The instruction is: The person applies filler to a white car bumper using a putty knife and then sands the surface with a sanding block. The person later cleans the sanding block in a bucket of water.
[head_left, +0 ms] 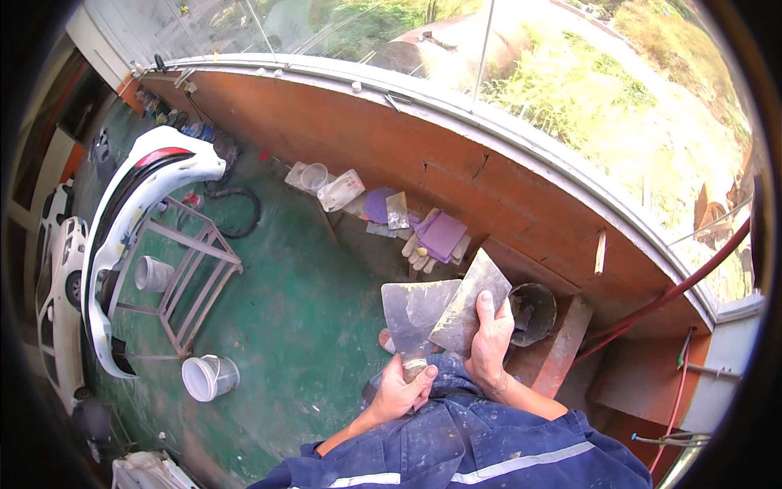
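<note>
My left hand point(401, 386) is closed around the short handle of a wide putty knife point(411, 314), its grey blade pointing away from me. In my right hand point(490, 341) is a flat rectangular spreader point(468, 306), pinched with the thumb on its upper face. Yellowish smears mark both tools. The spreader's left edge overlaps the right side of the putty knife's blade; I cannot tell whether they touch. Both hands are in front of my blue overalls, above the green floor.
A white car bumper point(102, 244) rests on a metal stand point(191, 285) at the left, near a white bucket point(210, 377). Along the orange wall, a low bench holds gloves point(419, 257), purple sheets point(442, 235) and a clear tub point(314, 177). A dark bucket point(535, 314) stands at right, near red hoses point(692, 285).
</note>
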The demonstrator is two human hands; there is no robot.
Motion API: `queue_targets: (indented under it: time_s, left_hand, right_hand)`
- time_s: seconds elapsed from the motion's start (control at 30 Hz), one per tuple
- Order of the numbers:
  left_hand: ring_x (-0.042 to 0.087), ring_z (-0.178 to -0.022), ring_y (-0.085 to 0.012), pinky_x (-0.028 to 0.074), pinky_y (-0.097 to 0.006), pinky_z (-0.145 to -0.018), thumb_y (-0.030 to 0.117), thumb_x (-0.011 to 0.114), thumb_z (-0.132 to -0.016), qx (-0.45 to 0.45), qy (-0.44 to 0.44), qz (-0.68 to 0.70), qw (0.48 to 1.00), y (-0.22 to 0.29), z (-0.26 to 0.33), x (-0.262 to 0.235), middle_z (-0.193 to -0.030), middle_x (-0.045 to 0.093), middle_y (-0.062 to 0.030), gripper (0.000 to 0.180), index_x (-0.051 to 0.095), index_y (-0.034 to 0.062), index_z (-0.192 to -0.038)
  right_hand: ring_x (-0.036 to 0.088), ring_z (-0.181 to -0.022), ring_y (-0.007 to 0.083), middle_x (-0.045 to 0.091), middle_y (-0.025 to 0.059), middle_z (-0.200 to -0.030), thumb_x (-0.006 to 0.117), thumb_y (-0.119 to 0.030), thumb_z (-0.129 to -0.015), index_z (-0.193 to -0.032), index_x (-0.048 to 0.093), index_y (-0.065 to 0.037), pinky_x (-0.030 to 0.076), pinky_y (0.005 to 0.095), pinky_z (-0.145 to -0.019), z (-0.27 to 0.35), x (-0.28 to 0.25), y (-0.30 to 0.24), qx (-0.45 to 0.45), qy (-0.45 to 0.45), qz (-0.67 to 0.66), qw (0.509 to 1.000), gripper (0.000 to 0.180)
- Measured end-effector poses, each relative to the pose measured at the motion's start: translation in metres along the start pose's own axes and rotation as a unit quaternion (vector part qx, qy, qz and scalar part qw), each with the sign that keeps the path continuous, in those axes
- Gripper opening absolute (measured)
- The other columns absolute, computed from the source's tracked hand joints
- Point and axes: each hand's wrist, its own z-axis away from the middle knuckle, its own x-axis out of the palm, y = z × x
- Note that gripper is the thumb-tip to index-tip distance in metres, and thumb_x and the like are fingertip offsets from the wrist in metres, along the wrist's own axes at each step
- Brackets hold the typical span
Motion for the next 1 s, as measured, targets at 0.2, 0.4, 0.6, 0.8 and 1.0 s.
queue_targets:
  time_s: [0.2,0.4,0.6,0.8,1.0]
  left_hand:
    - [0.056,-0.063,-0.008,0.046,-0.027,-0.058,0.023,0.075,-0.096,0.12,0.087,-0.308,0.94,0.013,0.002,-0.005,-0.073,0.064,-0.0008,0.027,0.066,0.0024,-0.109]
    - [0.064,-0.076,-0.0122,0.053,-0.032,-0.072,0.024,0.076,-0.093,0.118,0.051,-0.371,0.92,0.027,0.01,-0.018,-0.082,0.07,-0.0058,0.029,0.065,0.001,-0.107]
    - [0.059,-0.065,-0.0114,0.049,-0.029,-0.061,0.034,0.069,-0.097,0.051,0.085,-0.299,0.949,0.043,0.014,-0.052,-0.075,0.064,-0.0052,0.036,0.062,0.0008,-0.109]
    - [0.039,-0.044,-0.009,0.038,-0.028,-0.04,0.065,0.055,-0.093,-0.113,-0.149,0.124,0.974,0.059,0.029,-0.099,-0.057,0.04,0.0008,0.068,0.058,-0.0027,-0.1]
    - [0.037,-0.043,-0.0055,0.033,-0.023,-0.038,0.066,0.057,-0.094,-0.19,-0.205,0.127,0.952,0.046,0.022,-0.088,-0.058,0.042,0.0032,0.064,0.056,0.0024,-0.099]
  right_hand:
    - [0.061,-0.095,0.0108,0.068,0.0029,-0.112,0.06,-0.016,-0.105,-0.128,0.059,0.0,0.05,0.028,-0.085,-0.001,0.024,0.006,-0.072,-0.015,0.056,0.996,0.028]
    - [0.059,-0.092,0.0084,0.066,0.0026,-0.108,0.06,-0.014,-0.105,-0.126,0.055,0.0,0.05,0.0258,-0.082,0.006,0.054,0.001,-0.057,-0.02,0.032,0.998,0.026]
    - [0.061,-0.093,0.009,0.066,0.0018,-0.109,0.053,-0.019,-0.108,-0.127,0.058,-0.002,0.052,0.0267,-0.084,-0.004,0.077,0.004,-0.086,-0.037,-0.038,0.995,0.026]
    - [0.059,-0.104,0.0118,0.062,0.004,-0.121,0.049,-0.021,-0.11,-0.136,0.05,-0.003,0.048,0.027,-0.093,-0.021,0.057,0.003,-0.309,-0.071,0.039,0.947,0.032]
    - [0.058,-0.116,0.0184,0.06,0.0088,-0.132,0.051,-0.008,-0.107,-0.139,0.048,-0.002,0.045,0.033,-0.102,0.002,0.049,0.003,-0.368,-0.234,0.038,0.899,0.033]
